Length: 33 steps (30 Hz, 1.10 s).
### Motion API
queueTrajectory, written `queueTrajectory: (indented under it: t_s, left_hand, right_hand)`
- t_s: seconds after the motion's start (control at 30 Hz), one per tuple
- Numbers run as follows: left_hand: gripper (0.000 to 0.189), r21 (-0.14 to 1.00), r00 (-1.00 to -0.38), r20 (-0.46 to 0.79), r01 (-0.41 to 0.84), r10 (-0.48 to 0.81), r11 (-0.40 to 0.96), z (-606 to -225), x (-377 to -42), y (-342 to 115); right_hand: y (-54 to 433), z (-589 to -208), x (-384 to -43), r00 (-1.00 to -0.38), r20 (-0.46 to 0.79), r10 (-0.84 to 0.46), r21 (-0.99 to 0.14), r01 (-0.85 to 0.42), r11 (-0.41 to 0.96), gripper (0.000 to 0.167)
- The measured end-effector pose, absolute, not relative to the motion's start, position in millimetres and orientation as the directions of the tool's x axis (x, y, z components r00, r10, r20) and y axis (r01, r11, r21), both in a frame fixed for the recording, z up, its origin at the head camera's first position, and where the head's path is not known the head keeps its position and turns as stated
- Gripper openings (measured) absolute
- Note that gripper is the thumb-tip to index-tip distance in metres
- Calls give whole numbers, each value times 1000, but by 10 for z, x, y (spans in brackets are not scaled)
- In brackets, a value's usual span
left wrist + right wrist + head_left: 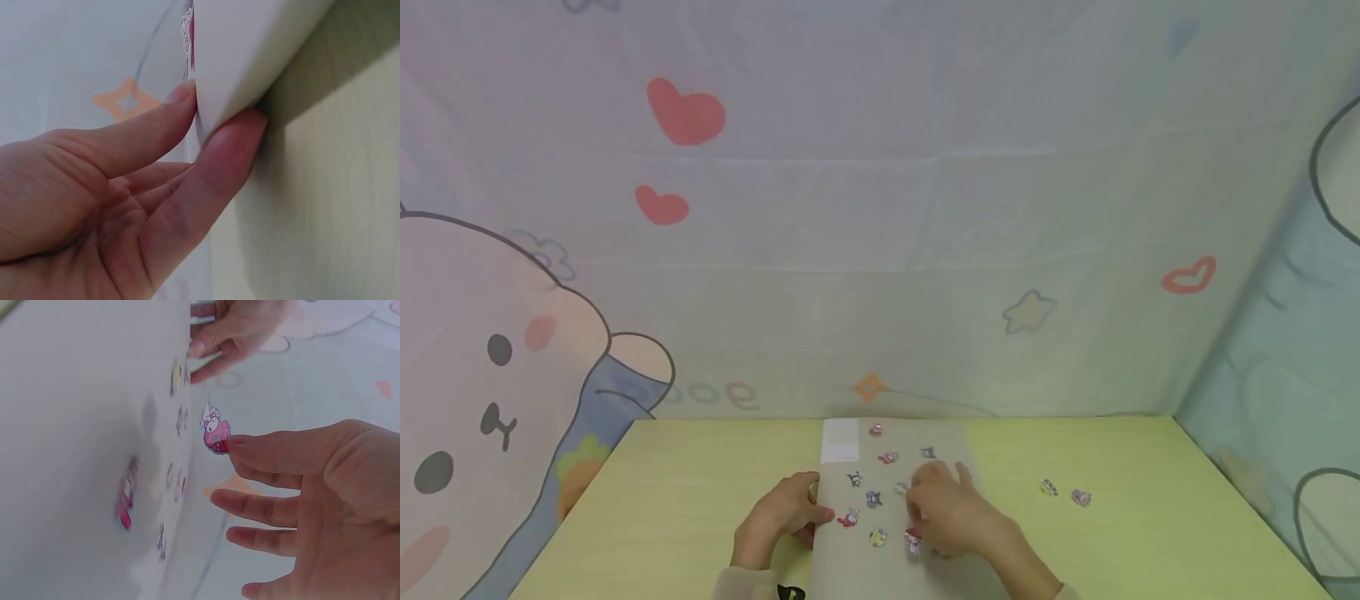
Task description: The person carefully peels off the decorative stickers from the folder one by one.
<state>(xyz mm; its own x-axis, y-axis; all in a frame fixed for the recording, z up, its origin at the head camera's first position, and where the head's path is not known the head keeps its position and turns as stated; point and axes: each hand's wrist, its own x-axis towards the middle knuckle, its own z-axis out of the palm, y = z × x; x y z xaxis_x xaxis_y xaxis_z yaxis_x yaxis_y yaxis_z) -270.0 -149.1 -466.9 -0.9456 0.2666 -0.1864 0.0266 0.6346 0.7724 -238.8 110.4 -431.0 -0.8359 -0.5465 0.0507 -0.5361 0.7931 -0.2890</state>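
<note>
A large pale sheet [842, 575] lies on the table with several small cartoon stickers on it. My left hand [782, 510] holds its left edge; in the left wrist view the thumb [181, 94] is on the face and a finger [234, 147] reaches underneath. Over the right half of the sheet is my right hand [955, 510]. It pinches a pink cartoon sticker [217, 432] between thumb and index finger, the other fingers spread, as the right wrist view shows. A red-and-white sticker [913, 542] sits beneath that hand.
Two loose stickers, one yellowish [1048, 487] and one purplish [1081, 497], lie on the yellow table [1150, 542] at the right. A white rectangle [840, 440] marks the sheet's far left corner. Near the left sleeve is a black item [791, 592]. A printed curtain [880, 208] hangs behind.
</note>
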Motion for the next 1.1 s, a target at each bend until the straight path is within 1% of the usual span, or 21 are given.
queueTrajectory:
  t_s: [0.07, 0.23, 0.4, 0.5, 0.73, 0.9, 1.1]
  left_hand:
    - [46, 767, -945, -186, 30, 267, 640, -4669, -2702, -1489]
    - [39, 782, -943, -184, 31, 278, 622, -4675, -2697, -1487]
    - [34, 787, -943, -172, 41, 283, 616, -4683, -2698, -1489]
    - [37, 785, -944, -171, 44, 284, 619, -4678, -2699, -1490]
    - [57, 771, -942, -187, 35, 278, 636, -4663, -2693, -1492]
    - [60, 773, -943, -193, 23, 271, 634, -4640, -2689, -1487]
    - [59, 777, -943, -195, 19, 270, 629, -4643, -2677, -1478]
  right_hand:
    - [1179, -4269, -2413, -853, 56, -519, -320, -508, 800, 24]
    - [1418, -4200, -2498, -898, 86, -431, -355, -432, 829, 25]
    - [1769, -4134, -2599, -930, 99, -353, -385, -363, 849, 20]
    - [2005, -4134, -2654, -947, 90, -308, -386, -318, 866, 19]
    - [2436, -4226, -2722, -981, 40, -187, -396, -188, 899, 21]
    - [2589, -4314, -2780, -991, 20, -134, -413, -130, 901, 22]
    - [2646, -4437, -2845, -992, -26, -127, -394, -106, 913, 21]
